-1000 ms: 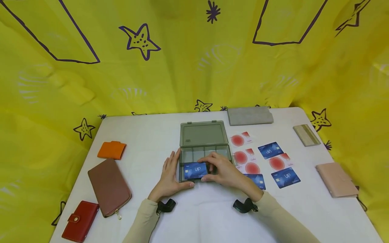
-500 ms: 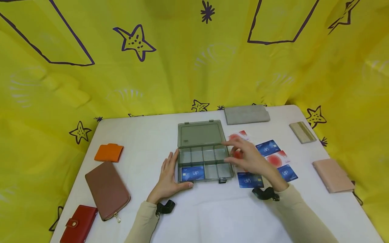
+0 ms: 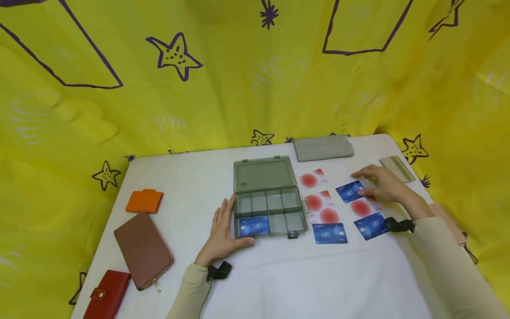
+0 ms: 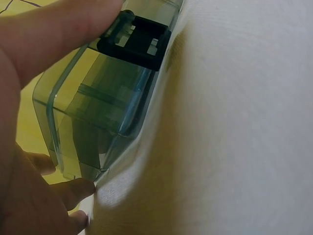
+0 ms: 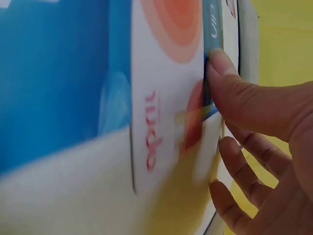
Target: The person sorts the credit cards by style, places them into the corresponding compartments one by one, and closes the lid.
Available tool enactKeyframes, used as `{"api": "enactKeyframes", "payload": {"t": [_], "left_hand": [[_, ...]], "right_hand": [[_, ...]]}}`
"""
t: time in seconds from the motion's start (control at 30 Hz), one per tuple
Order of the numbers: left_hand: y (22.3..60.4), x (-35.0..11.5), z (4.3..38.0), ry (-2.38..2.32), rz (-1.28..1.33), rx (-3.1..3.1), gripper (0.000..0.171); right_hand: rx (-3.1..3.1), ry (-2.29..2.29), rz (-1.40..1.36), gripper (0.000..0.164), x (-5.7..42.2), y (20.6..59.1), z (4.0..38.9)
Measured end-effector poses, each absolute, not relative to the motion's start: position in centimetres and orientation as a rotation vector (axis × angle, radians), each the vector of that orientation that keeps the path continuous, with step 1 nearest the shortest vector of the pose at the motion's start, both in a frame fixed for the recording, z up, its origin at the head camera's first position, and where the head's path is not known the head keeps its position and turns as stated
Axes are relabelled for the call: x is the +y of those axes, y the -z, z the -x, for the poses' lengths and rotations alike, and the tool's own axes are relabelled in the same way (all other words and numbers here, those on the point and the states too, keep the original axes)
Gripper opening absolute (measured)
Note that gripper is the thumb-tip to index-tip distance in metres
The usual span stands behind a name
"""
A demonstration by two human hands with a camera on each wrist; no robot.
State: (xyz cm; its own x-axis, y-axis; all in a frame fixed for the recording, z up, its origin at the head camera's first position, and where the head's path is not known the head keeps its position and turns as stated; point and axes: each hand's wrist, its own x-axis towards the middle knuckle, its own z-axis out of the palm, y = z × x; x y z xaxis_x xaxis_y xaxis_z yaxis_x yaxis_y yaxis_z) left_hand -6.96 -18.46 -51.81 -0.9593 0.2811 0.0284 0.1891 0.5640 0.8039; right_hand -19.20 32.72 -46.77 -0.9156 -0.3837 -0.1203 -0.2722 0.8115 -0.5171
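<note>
My left hand (image 3: 223,230) rests against the near left corner of a clear grey-green compartment box (image 3: 264,201). Its straight fingers lie along the left side, and the thumb reaches over the front by a black latch (image 4: 137,41). The box's lid (image 3: 264,174) lies back. A blue VIP card (image 3: 253,226) lies flat in the near left compartment. Over another blue VIP card (image 3: 348,191), on the table at the right, is my right hand (image 3: 380,182). The thumb touches that card's right end, and the other fingers spread past its far edge.
Several red-and-white cards (image 3: 329,215) and further blue cards (image 3: 330,233) lie right of the box. A grey wallet (image 3: 323,148), beige holder (image 3: 397,168) and pink wallet (image 3: 444,219) stand around them. At left are orange (image 3: 144,201), brown (image 3: 143,250) and red (image 3: 107,294) wallets.
My right hand has let go of the VIP card, leaving it in the box's near left compartment, and has moved right to another blue card. The left hand has stayed at the box.
</note>
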Motion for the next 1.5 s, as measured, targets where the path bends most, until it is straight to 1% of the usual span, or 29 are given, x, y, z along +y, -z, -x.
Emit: {"api": "enactKeyframes", "payload": {"t": [0.07,0.3,0.47,0.6,0.77,0.87,1.03,1.2,1.33,1.5], "left_hand": [[51.9,-18.4,6.9,-1.363,-0.401,2.685,0.135],[51.7,-18.6,6.8,-1.375,-0.375,2.687,0.134],[51.8,-18.6,6.8,-1.379,-0.388,2.678,0.134],[51.8,-18.6,6.7,-1.39,-0.379,2.673,0.133],[51.9,-18.5,6.8,-1.368,-0.392,2.68,0.133],[51.8,-18.4,6.8,-1.37,-0.393,2.686,0.133],[51.6,-18.5,6.8,-1.356,-0.381,2.689,0.133],[51.6,-18.6,6.8,-1.362,-0.391,2.682,0.133],[51.7,-18.6,6.8,-1.356,-0.394,2.688,0.133],[51.7,-18.6,6.9,-1.338,-0.377,2.698,0.133]], "right_hand": [[2.788,0.732,0.528,0.049,32.7,47.1,19.4],[2.741,0.719,0.491,0.046,31.8,47.0,19.9],[2.692,0.764,0.435,0.036,32.2,46.7,19.9],[2.673,0.812,0.443,0.031,32.4,46.6,19.4],[2.706,0.916,0.463,0.015,32.2,46.2,18.5],[2.78,1.022,0.501,0.011,31.7,45.9,18.1],[2.84,1.242,0.506,0.018,29.8,45.5,17.5],[2.773,1.378,0.425,0.03,26.8,45.5,16.6],[2.585,1.545,0.436,0.047,24.2,45.7,15.8],[2.284,1.736,0.554,0.068,21.2,46.3,14.5]]}}
